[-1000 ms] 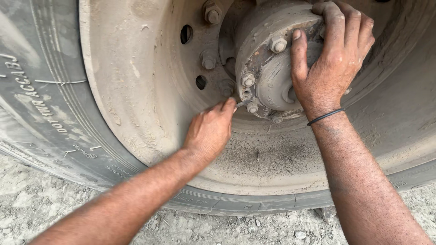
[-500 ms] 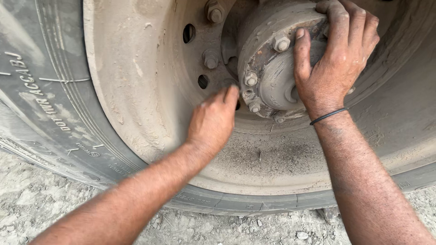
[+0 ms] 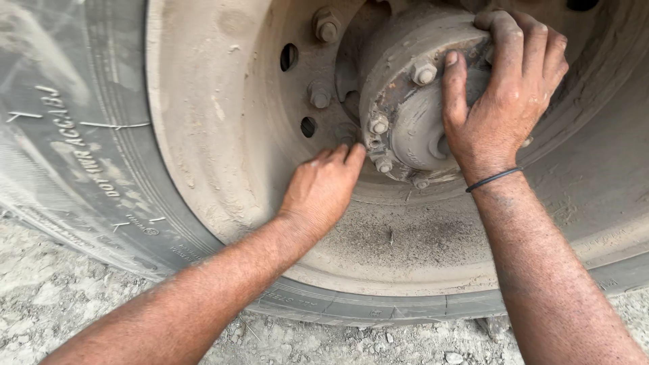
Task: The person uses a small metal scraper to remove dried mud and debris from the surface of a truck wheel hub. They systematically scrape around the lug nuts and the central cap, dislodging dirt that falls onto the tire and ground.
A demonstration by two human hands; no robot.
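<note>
Fingers of the right hand (image 3: 503, 94) are spread wide and draped over the wheel hub (image 3: 412, 101), the thumb laid down the hub's face and the other fingers curled over its upper right edge, so that the hub is gripped from the right. A thin black band (image 3: 493, 179) is worn at that wrist, and the forearm is seen running down to the lower right corner. The left hand (image 3: 323, 189) is held flat and narrow, fingers together and stretched toward the lower left of the hub, the tips pressed into the recess beside a hub bolt (image 3: 384, 164); nothing is seen held in it, though what the fingertips touch cannot be told. Its forearm is extended from the lower left corner. The hub is set at the centre of a dust-coated wheel rim (image 3: 223, 135), upper middle of the view, and is ringed with small bolts caked in pale dirt. Larger wheel nuts (image 3: 326, 26) and round holes (image 3: 289, 57) are seen on the rim to the hub's left. A grey tyre (image 3: 81, 149) is fitted around the rim, and stony ground (image 3: 40, 304) lies below.
</note>
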